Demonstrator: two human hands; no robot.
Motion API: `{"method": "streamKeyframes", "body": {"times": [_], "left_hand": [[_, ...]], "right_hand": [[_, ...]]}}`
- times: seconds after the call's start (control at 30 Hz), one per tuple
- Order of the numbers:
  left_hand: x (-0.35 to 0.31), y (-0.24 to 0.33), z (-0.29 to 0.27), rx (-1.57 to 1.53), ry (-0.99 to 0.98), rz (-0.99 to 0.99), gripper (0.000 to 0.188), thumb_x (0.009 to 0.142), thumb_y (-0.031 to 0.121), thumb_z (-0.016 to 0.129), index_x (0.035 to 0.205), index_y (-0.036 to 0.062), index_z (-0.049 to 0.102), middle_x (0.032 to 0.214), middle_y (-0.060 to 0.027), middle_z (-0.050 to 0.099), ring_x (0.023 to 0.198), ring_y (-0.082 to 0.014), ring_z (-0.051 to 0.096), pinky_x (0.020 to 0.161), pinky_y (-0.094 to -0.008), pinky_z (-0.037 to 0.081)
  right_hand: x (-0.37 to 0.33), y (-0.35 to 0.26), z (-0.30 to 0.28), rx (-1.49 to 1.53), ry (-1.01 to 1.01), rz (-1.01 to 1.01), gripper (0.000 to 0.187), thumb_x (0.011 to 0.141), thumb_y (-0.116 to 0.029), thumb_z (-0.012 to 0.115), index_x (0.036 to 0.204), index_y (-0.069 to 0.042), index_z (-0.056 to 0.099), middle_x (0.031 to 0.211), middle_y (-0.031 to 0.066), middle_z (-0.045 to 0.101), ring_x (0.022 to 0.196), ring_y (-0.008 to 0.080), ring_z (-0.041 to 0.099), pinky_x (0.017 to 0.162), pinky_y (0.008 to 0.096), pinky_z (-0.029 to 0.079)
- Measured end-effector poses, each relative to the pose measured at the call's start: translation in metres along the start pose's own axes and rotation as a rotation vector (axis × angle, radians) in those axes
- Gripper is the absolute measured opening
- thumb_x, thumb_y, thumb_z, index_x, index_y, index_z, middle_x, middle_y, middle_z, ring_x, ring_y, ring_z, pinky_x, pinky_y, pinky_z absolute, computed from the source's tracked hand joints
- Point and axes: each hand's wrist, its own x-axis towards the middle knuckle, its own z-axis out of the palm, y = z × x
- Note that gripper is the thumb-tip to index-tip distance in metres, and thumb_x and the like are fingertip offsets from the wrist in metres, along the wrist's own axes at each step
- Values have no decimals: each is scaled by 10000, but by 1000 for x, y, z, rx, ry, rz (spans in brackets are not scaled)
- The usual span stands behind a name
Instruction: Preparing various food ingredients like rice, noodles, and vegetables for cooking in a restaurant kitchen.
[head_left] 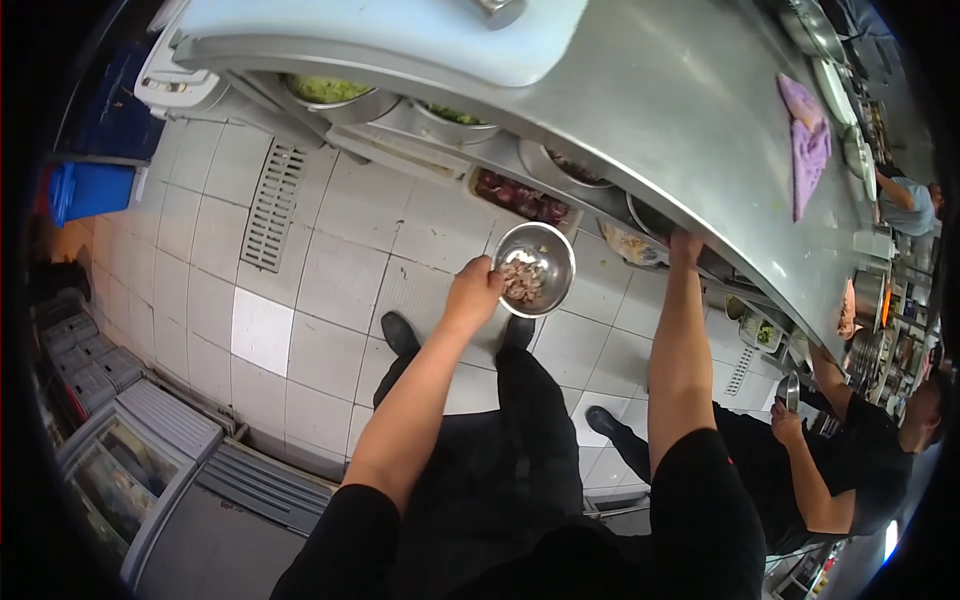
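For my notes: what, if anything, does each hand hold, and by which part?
Left hand: the bowl, by its rim. Right hand: partly hidden by the counter; cannot be told.

Silver bowl, brownish-pink pieces, purple cloth, blue bin, grid-patterned floor

From my head, one wide fisheye view looks steeply down past my near forearms to the floor, the counter bending across the upper right.
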Motion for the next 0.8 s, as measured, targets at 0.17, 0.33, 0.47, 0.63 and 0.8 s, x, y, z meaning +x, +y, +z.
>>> {"method": "streamKeyframes", "body": {"times": [0.17, 0.33, 0.47, 0.63, 0.8], "left_hand": [[10, 51, 32, -176, -69, 81, 226, 918, 191, 534, 842, -22, 518, 753, -161, 616, 594, -246, 654, 546, -376, 511], [-12, 11, -59, -257, 35, -41, 132, 861, 117, 501, 855, -15, 515, 834, -237, 597, 770, -423, 592, 675, -482, 463], [-7, -30, -105, -222, 124, -10, 183, 944, 96, 450, 994, -33, 570, 775, -120, 637, 636, -172, 646, 581, -300, 526], [-3, -34, -161, -283, 223, -121, 172, 935, 89, 456, 977, -31, 572, 755, -107, 617, 604, -172, 638, 556, -287, 530], [26, -21, -163, -238, 266, -48, 163, 859, 129, 520, 797, -22, 510, 768, -227, 580, 735, -401, 592, 658, -461, 462]], "right_hand": [[-119, -26, -61, -154, 6, -342, 109, 837, -73, 617, 912, -9, 570, 721, 41, 589, 473, 143, 523, 351, 288, 368], [-244, -177, 101, -570, -334, -625, 396, 900, -290, 615, 1223, -62, 592, 1067, 118, 677, 875, 214, 664, 789, 330, 500], [-189, -280, 205, -809, -294, -811, 511, 887, -412, 587, 1266, -71, 553, 1241, 179, 581, 1129, 361, 547, 965, 426, 421], [-141, -279, 293, -1066, -250, -914, 566, 876, -444, 552, 1304, -74, 513, 1357, 215, 473, 1251, 430, 417, 1067, 483, 308], [-95, -229, 268, -1404, 129, -1213, 517, 882, -386, 540, 1300, -84, 519, 1366, 192, 473, 1256, 389, 433, 1056, 470, 330]]}}
